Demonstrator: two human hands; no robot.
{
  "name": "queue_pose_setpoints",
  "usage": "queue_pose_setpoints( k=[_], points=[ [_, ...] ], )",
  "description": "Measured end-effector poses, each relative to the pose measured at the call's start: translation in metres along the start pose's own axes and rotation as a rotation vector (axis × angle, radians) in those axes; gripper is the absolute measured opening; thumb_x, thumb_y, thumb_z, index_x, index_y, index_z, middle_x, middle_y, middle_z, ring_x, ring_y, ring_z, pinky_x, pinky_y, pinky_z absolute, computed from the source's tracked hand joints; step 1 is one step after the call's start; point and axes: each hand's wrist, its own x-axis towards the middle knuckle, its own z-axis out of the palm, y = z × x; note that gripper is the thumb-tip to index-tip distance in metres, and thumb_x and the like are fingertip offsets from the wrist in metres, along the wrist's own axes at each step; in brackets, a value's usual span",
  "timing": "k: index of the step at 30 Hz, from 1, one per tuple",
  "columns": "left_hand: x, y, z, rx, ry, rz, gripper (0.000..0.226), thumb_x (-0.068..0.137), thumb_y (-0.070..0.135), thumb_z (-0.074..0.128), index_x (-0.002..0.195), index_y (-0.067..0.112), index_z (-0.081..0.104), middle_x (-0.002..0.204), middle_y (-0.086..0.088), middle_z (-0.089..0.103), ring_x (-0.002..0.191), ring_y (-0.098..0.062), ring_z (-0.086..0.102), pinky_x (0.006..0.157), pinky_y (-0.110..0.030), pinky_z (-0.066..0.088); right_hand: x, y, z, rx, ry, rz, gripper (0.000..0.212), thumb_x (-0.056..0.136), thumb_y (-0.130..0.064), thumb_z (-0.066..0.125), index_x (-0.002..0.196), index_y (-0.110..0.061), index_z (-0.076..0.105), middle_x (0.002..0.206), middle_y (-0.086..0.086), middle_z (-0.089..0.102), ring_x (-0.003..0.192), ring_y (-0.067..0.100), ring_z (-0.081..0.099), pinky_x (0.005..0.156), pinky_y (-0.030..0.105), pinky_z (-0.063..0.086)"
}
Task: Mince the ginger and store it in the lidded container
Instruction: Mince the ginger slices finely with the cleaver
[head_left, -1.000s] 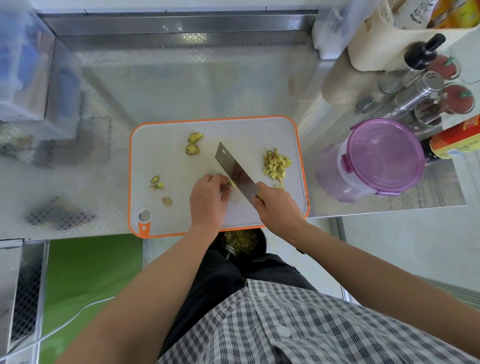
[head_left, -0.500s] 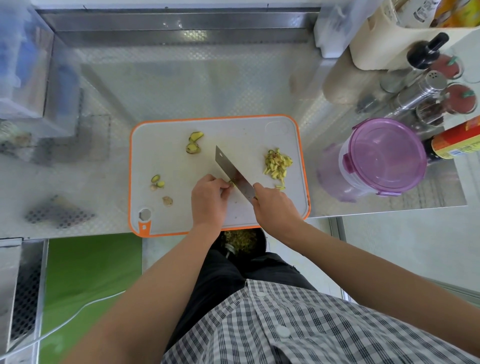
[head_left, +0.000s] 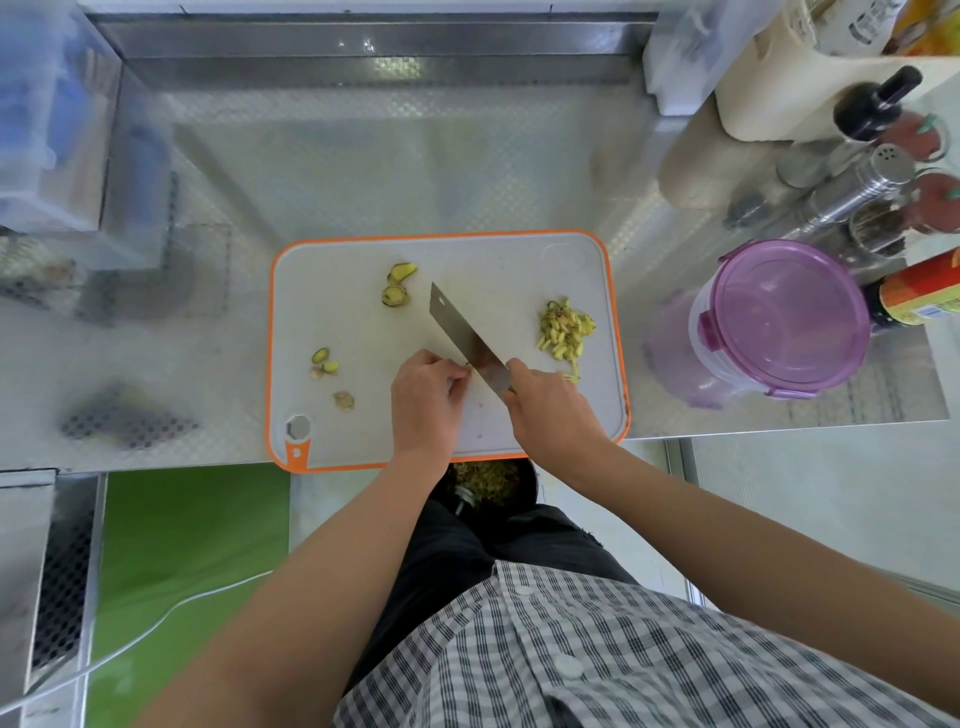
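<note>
A white cutting board (head_left: 493, 265) with an orange rim lies on the steel counter. My right hand (head_left: 550, 410) grips the handle of a cleaver (head_left: 462, 332), its blade down on the board. My left hand (head_left: 426, 400) pinches a small piece of ginger (head_left: 469, 368) against the blade's left side; most of the piece is hidden by my fingers. A pile of cut ginger strips (head_left: 563, 328) lies at the board's right. Ginger slices (head_left: 397, 285) and small peel bits (head_left: 327, 364) lie on the left half. The purple lidded container (head_left: 779, 322) stands closed to the right of the board.
Bottles, a metal shaker (head_left: 857, 182) and jars crowd the back right corner. A clear plastic box (head_left: 47, 130) stands at the left. A bin with scraps (head_left: 485, 480) sits below the counter's front edge, by my legs.
The cleaver's blade has come down and shifted slightly left toward my left fingers. Both hands stay in nearly the same place.
</note>
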Motion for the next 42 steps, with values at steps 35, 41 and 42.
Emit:
queue_pose_setpoints(
  k=[35,41,42],
  points=[
    [0.001,0.004,-0.005,0.099,-0.021,-0.056,0.006,0.083,0.014,0.071,0.086,0.012,0.075,0.086,-0.004,0.071,0.077,-0.019,0.063,0.067,-0.013,0.03,0.005,-0.004,0.0,-0.002,0.037,-0.037,0.008,0.099,-0.016,0.039,0.104,-0.01,0.04,0.077,0.004,0.044,0.07,0.029,0.048,0.059,0.038,0.039],
    [0.001,0.002,-0.005,0.108,-0.02,-0.045,0.009,0.082,0.009,0.07,0.086,0.012,0.076,0.086,-0.005,0.071,0.075,-0.02,0.063,0.068,-0.015,0.033,-0.001,-0.004,-0.001,-0.026,-0.018,-0.036,0.005,0.098,-0.014,0.04,0.102,-0.011,0.04,0.077,0.004,0.045,0.069,0.027,0.047,0.057,0.035,0.035],
    [0.001,0.002,-0.004,0.105,-0.02,-0.047,0.009,0.082,0.008,0.07,0.086,0.012,0.076,0.086,-0.005,0.071,0.075,-0.02,0.063,0.068,-0.015,0.033,-0.002,-0.004,-0.001,-0.024,-0.024,-0.031,0.005,0.098,-0.014,0.04,0.102,-0.011,0.041,0.077,0.004,0.045,0.069,0.026,0.046,0.057,0.035,0.035]
  ],
)
